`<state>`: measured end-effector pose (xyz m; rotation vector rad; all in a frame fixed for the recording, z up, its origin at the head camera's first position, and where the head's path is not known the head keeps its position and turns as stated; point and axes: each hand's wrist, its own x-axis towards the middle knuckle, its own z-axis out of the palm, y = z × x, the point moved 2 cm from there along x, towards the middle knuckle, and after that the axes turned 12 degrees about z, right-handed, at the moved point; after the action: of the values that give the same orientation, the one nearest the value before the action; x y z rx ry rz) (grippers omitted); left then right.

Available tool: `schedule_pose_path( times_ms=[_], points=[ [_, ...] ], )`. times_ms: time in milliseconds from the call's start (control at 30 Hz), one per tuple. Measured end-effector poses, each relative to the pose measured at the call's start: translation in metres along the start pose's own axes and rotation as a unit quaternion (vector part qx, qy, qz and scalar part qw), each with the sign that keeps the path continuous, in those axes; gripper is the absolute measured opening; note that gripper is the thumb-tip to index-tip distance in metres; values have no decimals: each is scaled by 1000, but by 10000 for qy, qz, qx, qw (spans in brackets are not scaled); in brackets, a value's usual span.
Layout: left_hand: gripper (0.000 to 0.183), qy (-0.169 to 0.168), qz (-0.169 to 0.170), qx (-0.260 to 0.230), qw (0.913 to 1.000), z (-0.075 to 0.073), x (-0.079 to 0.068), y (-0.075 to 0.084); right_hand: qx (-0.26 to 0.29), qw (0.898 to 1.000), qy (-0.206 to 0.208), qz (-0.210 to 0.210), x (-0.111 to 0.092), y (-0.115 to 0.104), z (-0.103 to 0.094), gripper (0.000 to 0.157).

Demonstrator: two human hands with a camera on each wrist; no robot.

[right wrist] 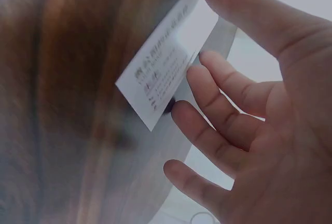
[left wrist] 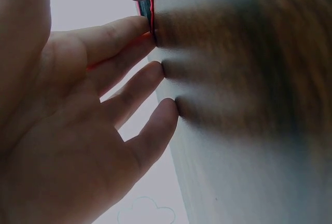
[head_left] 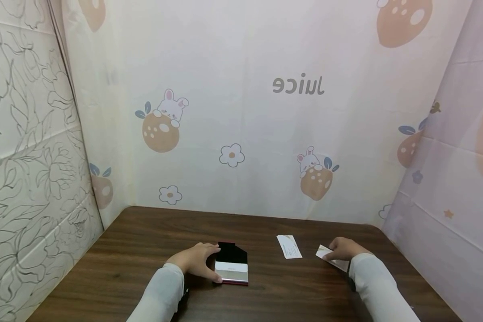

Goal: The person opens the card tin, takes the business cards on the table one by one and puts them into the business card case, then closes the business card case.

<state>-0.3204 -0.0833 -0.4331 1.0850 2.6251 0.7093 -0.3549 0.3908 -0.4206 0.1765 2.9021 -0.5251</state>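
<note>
In the head view, one card case (head_left: 231, 264) lies on the brown worktop (head_left: 261, 293), black toward 12 o'clock and pale and silvery toward 6, with a thin red near edge. The left hand (head_left: 195, 261) is at its 9 o'clock side, thumb and forefinger spread and touching it; the other fingertips are hidden behind the hand. From the case, one small pile of white cards (head_left: 290, 247) lies at 2 o'clock; how many it holds cannot be told. At 3 o'clock the right hand (head_left: 346, 250) pinches a white card (head_left: 324, 252), whose 4 o'clock part is mostly covered. Two pale sleeves, left (head_left: 163, 286) and right (head_left: 380, 281), run off the bottom. The patterned cloth (head_left: 245, 107) behind has two rabbits and one mirrored word, "Juice".

In the left wrist view, four fingers reach toward 2 o'clock, loosely extended, the grip relaxed. The case is only a red and black sliver near 12 o'clock, cut off by the top border.

In the right wrist view, one printed card slants from 1 o'clock toward the middle, its upper end in the grip under the thumb. Four other fingers show; the lettering is too blurred to read.
</note>
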Motion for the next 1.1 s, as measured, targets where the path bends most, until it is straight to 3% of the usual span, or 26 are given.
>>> schedule_pose_path(
  times_ms=[233,600,867,1100],
  points=[
    [92,5,-11,-48,10000,0,0,0,123,9996,-238,39,-2,0,-4,29],
    [92,35,25,-22,10000,1,0,-1,-203,9993,313,-99,5,-4,-2,56],
    [91,34,55,-24,10000,0,0,0,-155,9988,445,-102,2,-5,0,49],
    [91,19,54,13,10000,0,-1,1,44,9978,578,-314,0,-5,-2,30]
  ],
)
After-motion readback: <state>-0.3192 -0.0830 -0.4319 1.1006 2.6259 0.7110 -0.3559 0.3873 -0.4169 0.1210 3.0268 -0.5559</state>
